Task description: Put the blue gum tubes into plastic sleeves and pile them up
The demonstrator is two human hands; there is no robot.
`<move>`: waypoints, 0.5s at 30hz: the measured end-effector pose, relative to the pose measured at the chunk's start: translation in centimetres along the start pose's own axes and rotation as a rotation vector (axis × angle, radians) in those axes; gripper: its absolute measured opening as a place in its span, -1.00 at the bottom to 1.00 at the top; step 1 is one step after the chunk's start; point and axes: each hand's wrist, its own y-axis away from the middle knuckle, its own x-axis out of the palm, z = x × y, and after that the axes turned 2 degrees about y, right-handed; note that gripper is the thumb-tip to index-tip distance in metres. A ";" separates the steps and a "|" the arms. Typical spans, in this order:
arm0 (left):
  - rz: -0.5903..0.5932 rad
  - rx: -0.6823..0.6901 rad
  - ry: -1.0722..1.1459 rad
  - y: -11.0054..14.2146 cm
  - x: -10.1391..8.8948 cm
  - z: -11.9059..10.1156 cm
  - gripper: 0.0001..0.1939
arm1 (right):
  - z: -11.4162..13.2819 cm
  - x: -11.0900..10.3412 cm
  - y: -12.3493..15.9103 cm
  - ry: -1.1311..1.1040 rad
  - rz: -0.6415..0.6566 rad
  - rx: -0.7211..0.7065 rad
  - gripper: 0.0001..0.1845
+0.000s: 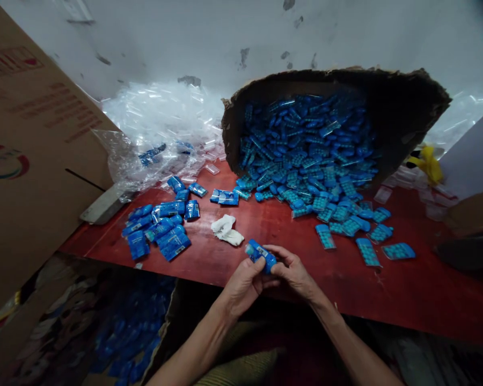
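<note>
Bare forearms (211,327) nearest cam, running up from bottom edge toward front of torn carton (404,110), which lies on its side, mouth facing cam. L hand (245,284) pinches a blue pack (261,256), thumb on top, fingers mostly hidden under it. R hand (295,271) pinches same pack's right end btw thumb & fingers. Pack's tilted, in front of carton, near front edge of red bench (273,225). Carton's full of clear containers w/ blue tops & blue-green pcs inside (306,150); they spill from its mouth onto bench, a few lying loose front-right of it. Front-left of carton: pile of printed blue packets (159,225). Btw pile & held pack, also front-left of carton: crumpled white pc (227,230), can't tell material. Left of carton: heap of clear plastic (165,112); further left, big brown box (36,118) w/ red print. Right of carton: yellow item (430,163), unclear what. Below bench, front-left of carton: more blue items (132,321), blurry. Pale wall (265,27) w/ dark patches behind carton.
</note>
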 end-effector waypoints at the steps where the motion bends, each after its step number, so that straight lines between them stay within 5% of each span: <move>1: -0.013 0.004 0.005 0.0 0.0 -0.1 -0.74 | 0.2 0.1 0.0 0.036 -0.001 0.012 -0.53; 6: -0.097 0.017 -0.037 -0.1 0.0 -0.4 -0.78 | 0.1 0.8 -0.2 0.100 -0.051 0.013 -0.49; 15: 0.085 -0.031 0.031 0.0 -0.2 -0.5 -0.74 | 0.3 0.4 0.0 -0.017 0.010 0.034 -0.39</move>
